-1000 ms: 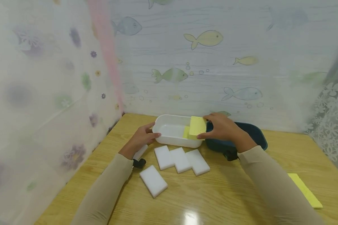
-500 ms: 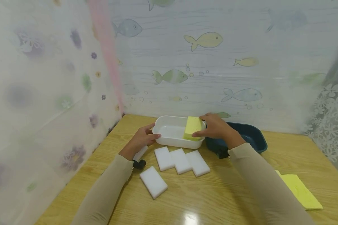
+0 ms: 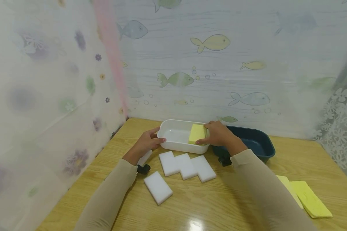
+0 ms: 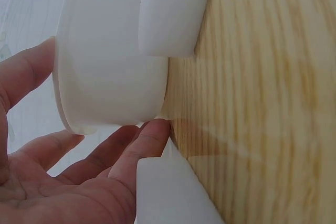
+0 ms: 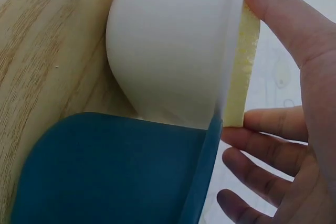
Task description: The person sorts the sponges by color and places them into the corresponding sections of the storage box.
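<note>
My left hand [image 3: 144,142] holds the left end of a white oval plastic tub [image 3: 176,146], thumb at the front and fingers around the end. In the left wrist view its fingertips lie against the tub's rim and wall. Inside the tub's right end is a yellow sponge block [image 3: 197,134]. My right hand [image 3: 219,134] pinches that sponge between thumb and fingers. From the right wrist view, the sponge [image 5: 242,72] stands slightly above the tub's rim. Whatever lies beneath the sponge is hidden.
A dark blue tub [image 3: 255,142] stands right of the white one, partly behind my right hand. Several white sponges lie in front, including a separate one [image 3: 158,188] nearer me and one [image 3: 144,158] by my left wrist. Flat yellow pieces [image 3: 310,199] lie at right.
My right hand has moved left and down, lowering the yellow sponge block into the white tub's right end. The left hand stays on the tub. More of the yellow pieces at right shows.
</note>
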{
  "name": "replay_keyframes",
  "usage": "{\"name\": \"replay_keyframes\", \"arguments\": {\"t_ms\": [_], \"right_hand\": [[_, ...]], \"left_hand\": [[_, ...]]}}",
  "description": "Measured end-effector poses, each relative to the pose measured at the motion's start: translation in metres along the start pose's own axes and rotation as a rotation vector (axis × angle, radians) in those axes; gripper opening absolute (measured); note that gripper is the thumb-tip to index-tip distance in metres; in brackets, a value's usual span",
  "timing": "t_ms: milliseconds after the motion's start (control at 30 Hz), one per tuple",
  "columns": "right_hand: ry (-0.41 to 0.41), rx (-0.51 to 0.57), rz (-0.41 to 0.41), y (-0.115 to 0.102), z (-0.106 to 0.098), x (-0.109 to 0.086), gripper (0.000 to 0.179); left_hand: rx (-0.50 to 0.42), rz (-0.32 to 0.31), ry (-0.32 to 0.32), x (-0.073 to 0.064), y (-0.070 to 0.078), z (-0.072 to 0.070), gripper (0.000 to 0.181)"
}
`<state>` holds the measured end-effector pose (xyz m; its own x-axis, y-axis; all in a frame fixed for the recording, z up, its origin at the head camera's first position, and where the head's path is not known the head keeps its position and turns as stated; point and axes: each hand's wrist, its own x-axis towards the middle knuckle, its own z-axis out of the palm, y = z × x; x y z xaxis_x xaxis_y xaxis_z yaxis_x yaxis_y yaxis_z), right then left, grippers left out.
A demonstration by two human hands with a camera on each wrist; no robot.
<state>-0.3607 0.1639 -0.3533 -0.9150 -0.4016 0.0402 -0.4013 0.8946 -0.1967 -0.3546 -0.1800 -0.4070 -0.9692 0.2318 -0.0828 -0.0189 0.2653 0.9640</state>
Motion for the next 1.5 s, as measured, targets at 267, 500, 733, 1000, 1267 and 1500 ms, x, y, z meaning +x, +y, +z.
{"name": "replay_keyframes", "arguments": {"t_ms": [267,500,733,1000,1267,1500], "right_hand": [[0.008,-0.066,-0.014,-0.001,0.003,0.004,0.106],[-0.008,-0.1,-0.008,-0.003,0.006,0.005,0.104],[-0.006,-0.127,-0.008,-0.004,0.01,0.006,0.091],[-0.006,-0.075,0.003,-0.008,0.004,-0.002,0.09],[0.033,-0.028,-0.032,-0.001,-0.002,-0.011,0.08],[0.114,0.043,-0.064,0.01,-0.006,-0.035,0.071]], "left_hand": [[-0.006,0.021,-0.001,-0.002,0.002,0.0,0.089],[0.004,0.025,-0.003,-0.003,0.001,-0.001,0.089],[0.001,0.031,-0.004,-0.002,0.0,-0.001,0.09],[-0.008,0.021,0.005,-0.001,-0.001,-0.002,0.089],[-0.008,0.026,0.007,0.001,-0.002,-0.002,0.088],[-0.014,0.031,0.013,0.003,-0.003,-0.001,0.088]]}}
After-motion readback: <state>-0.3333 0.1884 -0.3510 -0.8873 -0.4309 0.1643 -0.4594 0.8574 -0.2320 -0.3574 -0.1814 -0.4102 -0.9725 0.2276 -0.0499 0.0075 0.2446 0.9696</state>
